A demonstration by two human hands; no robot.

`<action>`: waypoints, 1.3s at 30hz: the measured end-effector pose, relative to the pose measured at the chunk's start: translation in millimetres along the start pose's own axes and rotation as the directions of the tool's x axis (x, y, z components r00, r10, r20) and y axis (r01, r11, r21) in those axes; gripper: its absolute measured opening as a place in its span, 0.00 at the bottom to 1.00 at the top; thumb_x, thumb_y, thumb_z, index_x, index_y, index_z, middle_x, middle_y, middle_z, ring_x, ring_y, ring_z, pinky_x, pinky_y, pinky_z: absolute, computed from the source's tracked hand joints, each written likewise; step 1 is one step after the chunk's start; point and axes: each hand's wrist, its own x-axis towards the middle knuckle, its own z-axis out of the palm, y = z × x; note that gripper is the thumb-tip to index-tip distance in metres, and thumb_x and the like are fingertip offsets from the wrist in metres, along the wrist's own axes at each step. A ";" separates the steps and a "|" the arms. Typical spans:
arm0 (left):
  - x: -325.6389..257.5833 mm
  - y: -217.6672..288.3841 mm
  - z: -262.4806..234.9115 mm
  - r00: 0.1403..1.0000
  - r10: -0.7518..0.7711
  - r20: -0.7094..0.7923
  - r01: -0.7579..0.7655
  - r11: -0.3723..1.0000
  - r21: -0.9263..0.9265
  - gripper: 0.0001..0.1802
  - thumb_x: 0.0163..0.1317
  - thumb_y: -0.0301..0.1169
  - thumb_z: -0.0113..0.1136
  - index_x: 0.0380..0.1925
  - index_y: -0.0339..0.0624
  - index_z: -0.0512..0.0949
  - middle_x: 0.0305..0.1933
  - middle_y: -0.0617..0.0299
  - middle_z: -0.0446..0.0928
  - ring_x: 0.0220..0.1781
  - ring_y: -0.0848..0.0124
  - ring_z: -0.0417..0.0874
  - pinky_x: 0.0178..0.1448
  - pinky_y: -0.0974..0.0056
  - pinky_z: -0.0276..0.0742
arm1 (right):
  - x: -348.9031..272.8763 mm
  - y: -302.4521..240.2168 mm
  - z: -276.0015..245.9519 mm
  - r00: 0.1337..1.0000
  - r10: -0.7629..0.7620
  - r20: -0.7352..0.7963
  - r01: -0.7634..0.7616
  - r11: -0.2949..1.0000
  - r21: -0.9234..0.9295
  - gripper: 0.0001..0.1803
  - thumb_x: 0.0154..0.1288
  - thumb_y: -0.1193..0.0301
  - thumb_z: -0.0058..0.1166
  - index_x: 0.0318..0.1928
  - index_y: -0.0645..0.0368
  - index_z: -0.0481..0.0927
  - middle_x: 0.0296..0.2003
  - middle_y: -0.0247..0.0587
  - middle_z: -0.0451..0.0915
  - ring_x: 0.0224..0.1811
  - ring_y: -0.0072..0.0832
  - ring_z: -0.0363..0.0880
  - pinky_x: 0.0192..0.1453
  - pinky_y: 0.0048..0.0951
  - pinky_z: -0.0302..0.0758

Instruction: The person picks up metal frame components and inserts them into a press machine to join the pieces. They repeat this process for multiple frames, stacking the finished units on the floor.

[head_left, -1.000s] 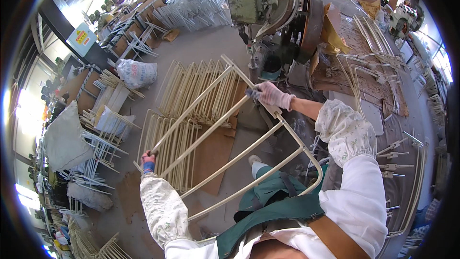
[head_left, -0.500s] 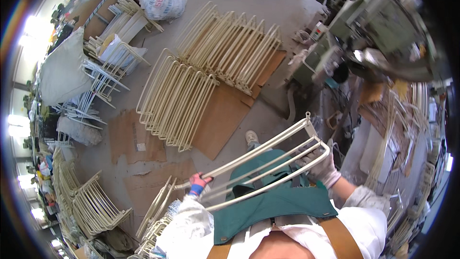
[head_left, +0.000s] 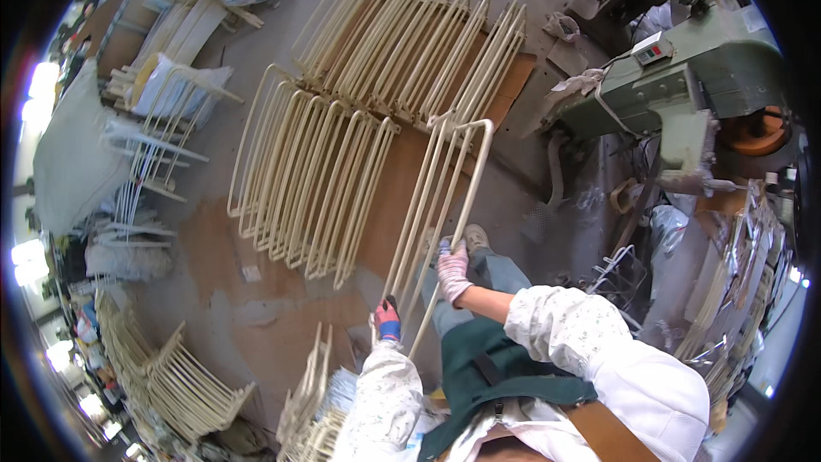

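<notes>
Gripping the cream metal frame [head_left: 445,197], both gloved hands, left [head_left: 386,318] and right [head_left: 452,270], are clamping its rails. Probably best keeping it level over the floor stack [head_left: 308,180].

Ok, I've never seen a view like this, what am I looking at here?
This is a wide fisheye camera worn on a person's head, looking down, so straight edges bend near the rim. The two gloved hands are the person's own: the left hand and right hand both grip a cream bent-rod frame, held out over the floor. On the floor beyond it lie rows of matching frames on brown cardboard. At the right stands a green machine.
</notes>
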 end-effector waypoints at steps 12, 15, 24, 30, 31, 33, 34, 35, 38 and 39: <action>248.6 -140.4 150.0 0.996 0.046 -0.073 -0.046 0.999 0.006 0.22 0.61 0.42 0.46 0.42 0.32 0.73 0.44 0.42 0.74 0.47 0.50 0.74 0.51 0.55 0.68 | 85.5 102.6 295.0 0.894 0.436 0.105 -0.444 0.829 0.339 0.21 0.64 0.57 0.44 0.45 0.65 0.71 0.27 0.43 0.77 0.27 0.31 0.74 0.27 0.26 0.69; 289.8 -156.0 150.2 0.994 -0.022 0.109 0.002 0.984 0.179 0.30 0.58 0.51 0.47 0.47 0.35 0.71 0.49 0.43 0.72 0.51 0.49 0.71 0.56 0.54 0.66 | 83.7 159.2 330.9 0.704 0.638 0.313 -0.618 0.332 0.713 0.20 0.64 0.53 0.42 0.37 0.57 0.74 0.25 0.30 0.74 0.26 0.19 0.71 0.26 0.20 0.69; 289.2 -140.1 153.2 0.899 0.317 0.301 -0.254 0.939 -0.230 0.27 0.60 0.36 0.52 0.58 0.39 0.61 0.59 0.50 0.65 0.62 0.59 0.63 0.64 0.61 0.57 | 63.0 162.0 314.7 0.826 0.540 0.163 -0.517 0.840 -0.165 0.24 0.65 0.54 0.36 0.46 0.63 0.71 0.33 0.43 0.76 0.35 0.30 0.74 0.40 0.28 0.70; 335.4 -97.0 165.0 0.918 0.053 0.393 -0.091 0.993 0.079 0.22 0.64 0.37 0.44 0.55 0.39 0.64 0.55 0.52 0.69 0.56 0.57 0.70 0.59 0.60 0.64 | 103.5 221.4 327.1 0.912 -0.174 0.373 0.027 0.930 0.367 0.16 0.65 0.63 0.40 0.45 0.62 0.72 0.45 0.46 0.75 0.49 0.40 0.71 0.53 0.32 0.67; 359.1 -147.9 174.9 0.883 0.227 0.410 -0.076 0.932 -0.354 0.21 0.65 0.37 0.42 0.55 0.37 0.64 0.53 0.51 0.71 0.53 0.59 0.72 0.57 0.62 0.66 | 100.6 231.4 331.5 0.979 -0.086 0.184 0.009 0.923 0.385 0.14 0.65 0.65 0.41 0.45 0.59 0.73 0.47 0.46 0.73 0.48 0.34 0.72 0.50 0.33 0.68; 368.7 -194.9 179.6 0.630 0.685 0.367 -0.768 0.479 0.424 0.20 0.66 0.34 0.39 0.55 0.35 0.64 0.53 0.50 0.70 0.54 0.62 0.72 0.58 0.64 0.65 | 111.6 242.2 345.9 0.973 0.194 0.126 -0.231 0.845 0.483 0.17 0.66 0.61 0.39 0.48 0.60 0.70 0.49 0.44 0.71 0.50 0.30 0.69 0.52 0.30 0.67; 354.9 -191.5 171.6 0.794 0.491 0.359 -0.530 0.848 0.014 0.20 0.65 0.32 0.38 0.55 0.34 0.63 0.54 0.50 0.69 0.55 0.61 0.70 0.59 0.63 0.63 | 120.2 250.4 356.2 0.945 0.287 0.155 -0.325 0.802 0.502 0.20 0.65 0.59 0.38 0.49 0.60 0.69 0.51 0.44 0.69 0.52 0.29 0.67 0.54 0.30 0.65; 329.2 -93.6 142.7 0.871 0.300 0.389 -0.130 0.905 -0.406 0.20 0.65 0.29 0.38 0.56 0.33 0.62 0.55 0.49 0.67 0.57 0.60 0.68 0.60 0.63 0.62 | 135.5 264.6 373.6 0.914 0.335 0.227 -0.405 0.769 0.494 0.23 0.64 0.56 0.37 0.52 0.59 0.66 0.53 0.44 0.65 0.54 0.29 0.64 0.56 0.31 0.62; 272.4 -19.1 102.6 0.657 0.746 0.109 -0.747 0.664 -0.040 0.33 0.54 0.43 0.49 0.57 0.33 0.60 0.58 0.41 0.61 0.59 0.46 0.62 0.64 0.51 0.53 | 156.3 270.5 455.7 0.729 0.375 0.572 -0.643 0.661 0.387 0.35 0.61 0.46 0.33 0.59 0.58 0.57 0.61 0.46 0.55 0.62 0.30 0.54 0.63 0.33 0.51; 267.4 -27.3 103.9 0.488 0.854 0.179 -0.866 0.449 0.219 0.37 0.53 0.47 0.50 0.57 0.33 0.60 0.59 0.39 0.59 0.59 0.43 0.61 0.65 0.48 0.51 | 164.3 277.9 473.7 0.648 0.385 0.657 -0.708 0.622 0.335 0.39 0.60 0.43 0.32 0.62 0.58 0.54 0.63 0.46 0.51 0.65 0.31 0.51 0.65 0.34 0.48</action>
